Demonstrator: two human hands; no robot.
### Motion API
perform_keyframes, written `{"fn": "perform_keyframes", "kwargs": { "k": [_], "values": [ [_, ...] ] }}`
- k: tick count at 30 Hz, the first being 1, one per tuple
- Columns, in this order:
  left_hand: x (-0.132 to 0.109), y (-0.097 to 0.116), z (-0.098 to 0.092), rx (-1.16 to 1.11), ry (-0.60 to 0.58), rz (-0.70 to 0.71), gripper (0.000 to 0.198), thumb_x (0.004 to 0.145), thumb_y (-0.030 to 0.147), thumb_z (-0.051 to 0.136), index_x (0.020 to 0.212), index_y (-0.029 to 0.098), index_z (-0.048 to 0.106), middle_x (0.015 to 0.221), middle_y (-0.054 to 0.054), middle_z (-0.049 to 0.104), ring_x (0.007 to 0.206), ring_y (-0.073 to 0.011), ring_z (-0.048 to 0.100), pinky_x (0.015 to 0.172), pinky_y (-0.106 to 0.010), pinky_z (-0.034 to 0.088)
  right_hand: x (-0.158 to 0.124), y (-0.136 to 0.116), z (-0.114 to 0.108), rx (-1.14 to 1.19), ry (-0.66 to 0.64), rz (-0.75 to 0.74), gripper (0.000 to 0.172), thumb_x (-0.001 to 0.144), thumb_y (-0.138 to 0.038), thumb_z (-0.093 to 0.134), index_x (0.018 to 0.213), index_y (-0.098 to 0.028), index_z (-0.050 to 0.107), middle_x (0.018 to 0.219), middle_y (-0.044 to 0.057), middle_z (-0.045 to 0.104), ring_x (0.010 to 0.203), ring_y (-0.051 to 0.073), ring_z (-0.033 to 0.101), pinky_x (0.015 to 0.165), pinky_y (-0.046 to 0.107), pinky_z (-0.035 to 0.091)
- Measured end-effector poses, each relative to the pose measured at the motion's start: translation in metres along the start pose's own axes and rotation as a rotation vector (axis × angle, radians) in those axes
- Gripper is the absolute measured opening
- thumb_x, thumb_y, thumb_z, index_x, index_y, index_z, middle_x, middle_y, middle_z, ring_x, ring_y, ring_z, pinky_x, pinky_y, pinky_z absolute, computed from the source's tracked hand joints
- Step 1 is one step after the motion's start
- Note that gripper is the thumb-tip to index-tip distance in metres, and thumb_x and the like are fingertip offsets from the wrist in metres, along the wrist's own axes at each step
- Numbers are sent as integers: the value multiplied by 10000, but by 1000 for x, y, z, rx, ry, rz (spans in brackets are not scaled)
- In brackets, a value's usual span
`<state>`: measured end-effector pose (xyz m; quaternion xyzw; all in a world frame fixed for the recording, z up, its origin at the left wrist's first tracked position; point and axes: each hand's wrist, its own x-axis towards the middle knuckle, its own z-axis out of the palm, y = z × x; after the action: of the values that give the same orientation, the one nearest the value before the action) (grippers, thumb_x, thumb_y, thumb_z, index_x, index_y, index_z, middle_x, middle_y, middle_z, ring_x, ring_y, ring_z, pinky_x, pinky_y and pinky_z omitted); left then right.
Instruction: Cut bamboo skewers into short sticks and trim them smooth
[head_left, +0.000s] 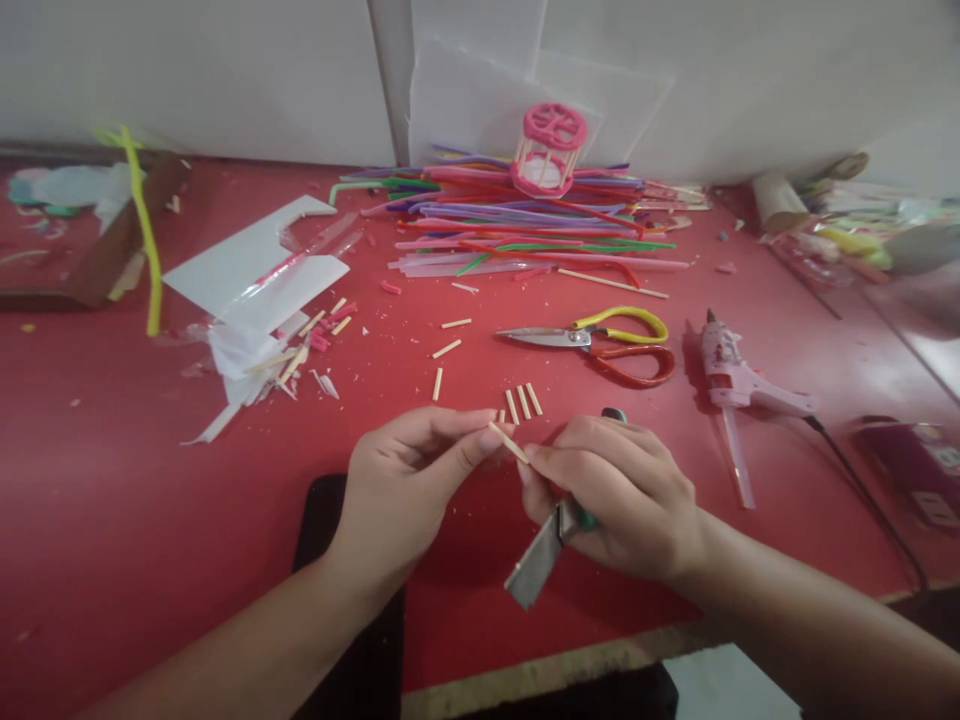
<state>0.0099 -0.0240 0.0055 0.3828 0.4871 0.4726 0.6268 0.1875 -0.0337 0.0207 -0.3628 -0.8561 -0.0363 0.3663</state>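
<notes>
Between my two hands is a short pale wooden stick [508,443]. My left hand [420,470] pinches its upper left end between thumb and fingertips. The fingertips of my right hand [619,490] touch its lower right end, while the same hand is wrapped round a cutting tool with a dark green handle; its flat grey metal part [538,562] points down to the left. Just beyond the hands, several short sticks [523,402] lie side by side. More cut sticks [447,349] are scattered slightly to the left.
Scissors [555,338] with yellow and red handles lie past the hands. A pink glue gun [735,375] rests at right. Colourful strips [525,225] and a small pink-ringed model [551,150] sit at the back. White card [225,262] and scraps lie left; a dark object [319,515] is under my left arm.
</notes>
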Motion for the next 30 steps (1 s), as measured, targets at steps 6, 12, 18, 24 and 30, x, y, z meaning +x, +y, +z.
{"fn": "perform_keyframes", "kwargs": {
  "k": [6,12,18,24,30],
  "values": [
    [-1,4,2,92,-14,178,186,733,174,800,760,188,617,1083,-53,737,895,-185,736,697,-253,621,-2,2,1,-12,-23,8,85,869,-140,600,800,-180,571,642,1,606,577,132,572,548,269,475],
    [-1,0,-5,503,-201,337,143,856,147,652,892,242,752,839,-10,774,789,-163,725,764,-261,581,-4,9,-4,20,-55,-13,35,881,-144,598,858,-169,588,687,9,631,619,123,581,588,257,489],
    [-2,0,-4,627,-283,499,154,852,80,632,856,199,730,815,-10,712,743,-114,672,676,-183,523,-5,13,-8,112,-102,-21,47,887,-145,584,924,-169,601,704,10,624,633,131,586,605,268,486],
    [-3,1,-6,462,-249,442,245,827,48,599,965,236,676,841,11,663,743,-120,651,665,-208,519,2,10,-12,132,-164,114,198,902,-305,529,991,-130,549,753,56,622,640,173,581,558,302,469],
    [-2,4,-5,387,-234,359,184,831,75,594,888,225,683,838,10,706,752,-125,671,670,-209,534,2,6,-7,203,-193,71,117,956,-264,485,999,-157,468,783,49,619,709,181,610,618,303,498]
  ]
}}
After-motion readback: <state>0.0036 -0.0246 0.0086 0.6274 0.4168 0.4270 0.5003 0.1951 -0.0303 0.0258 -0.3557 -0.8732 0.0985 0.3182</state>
